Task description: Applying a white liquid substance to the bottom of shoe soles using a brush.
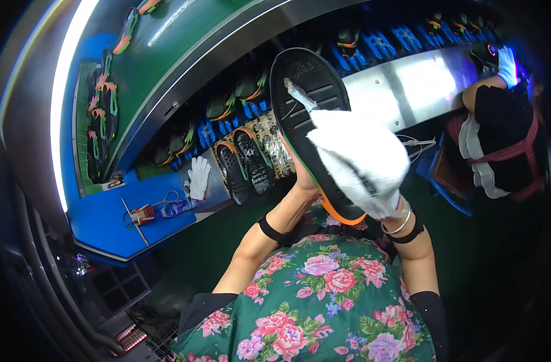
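A black sandal sole (305, 90) with an orange-and-green edge is held up in front of me, tread side facing me. My left hand (300, 175) is mostly hidden behind it and grips its lower left edge. My right hand (363, 160) wears a white cloth glove and holds a small brush (299, 95) whose tip touches the tread near the toe. Two more black soles (244, 163) lie side by side on the bench below the held one.
A green conveyor (185, 54) curves away at upper left carrying sandals with orange straps. Blue holders with soles line the far rail (372, 45). A spare white glove (197, 176) and a bottle (174, 209) lie on the blue bench. A co-worker's gloved hand (506, 65) works at right.
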A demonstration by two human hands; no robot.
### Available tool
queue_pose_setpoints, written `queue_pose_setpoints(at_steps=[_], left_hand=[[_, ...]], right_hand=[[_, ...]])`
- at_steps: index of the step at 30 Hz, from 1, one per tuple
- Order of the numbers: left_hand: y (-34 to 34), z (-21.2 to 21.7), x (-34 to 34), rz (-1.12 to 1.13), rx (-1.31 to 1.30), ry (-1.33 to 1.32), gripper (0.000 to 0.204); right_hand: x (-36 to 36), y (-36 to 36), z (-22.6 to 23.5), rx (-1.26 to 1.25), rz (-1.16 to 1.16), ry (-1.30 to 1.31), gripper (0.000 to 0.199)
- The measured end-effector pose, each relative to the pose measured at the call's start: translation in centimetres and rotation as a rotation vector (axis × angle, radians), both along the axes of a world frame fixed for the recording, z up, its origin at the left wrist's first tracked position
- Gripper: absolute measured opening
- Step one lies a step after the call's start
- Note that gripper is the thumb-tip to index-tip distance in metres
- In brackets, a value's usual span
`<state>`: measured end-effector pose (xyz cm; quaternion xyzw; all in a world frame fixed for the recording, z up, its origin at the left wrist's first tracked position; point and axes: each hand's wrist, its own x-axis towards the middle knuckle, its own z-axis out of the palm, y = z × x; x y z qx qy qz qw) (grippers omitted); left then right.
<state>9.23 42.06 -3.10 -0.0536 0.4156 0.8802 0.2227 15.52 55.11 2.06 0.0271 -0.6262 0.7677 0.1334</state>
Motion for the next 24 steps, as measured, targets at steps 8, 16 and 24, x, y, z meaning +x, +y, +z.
queue_pose_setpoints(at_steps=[8,16,24], left_hand=[[-1.8,-2.0,0.1,-0.263,0.443,0.096,0.072],[-3.7,-3.3,-1.3,-0.48,0.064,0.145,0.092],[-4.7,-4.8,-0.6,-0.393,-0.209,0.347,0.103]], right_hand=[[-0.3,2.1,0.4,0.525,-0.034,0.318,0.053],[0.0,1.9,-1.1,0.584,-0.036,0.353,0.046],[-1.8,2.5,2.1,0.547,-0.037,0.403,0.035]])
